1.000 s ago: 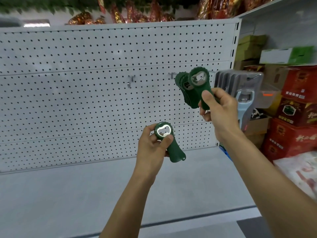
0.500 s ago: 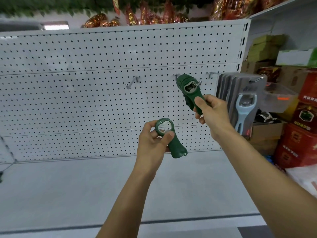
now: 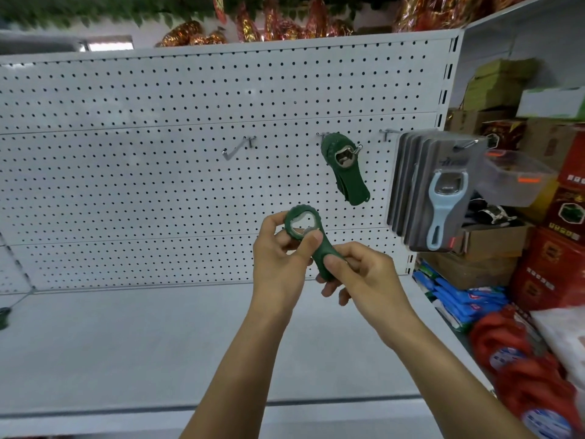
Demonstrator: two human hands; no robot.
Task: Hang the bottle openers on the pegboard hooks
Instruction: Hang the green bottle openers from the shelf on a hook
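Observation:
A dark green bottle opener (image 3: 308, 234) is held in front of the white pegboard (image 3: 158, 172). My left hand (image 3: 280, 264) grips its round head, thumb on the neck. My right hand (image 3: 364, 280) pinches its handle end from the right. Above them, several green bottle openers (image 3: 346, 169) hang together on the middle hook (image 3: 357, 150). An empty hook (image 3: 235, 148) sticks out to the left. Carded blue bottle openers (image 3: 438, 198) hang on the right hook (image 3: 465, 144).
A grey shelf (image 3: 126, 343) runs below the pegboard, with a small dark green object (image 3: 3, 316) at its far left edge. Boxes (image 3: 554, 248), blue packets (image 3: 459, 299) and red bags (image 3: 522, 375) crowd the right side.
My right hand let go of the green opener, which now hangs on the middle hook with the others. That hand came down and took the handle of the opener in my left hand.

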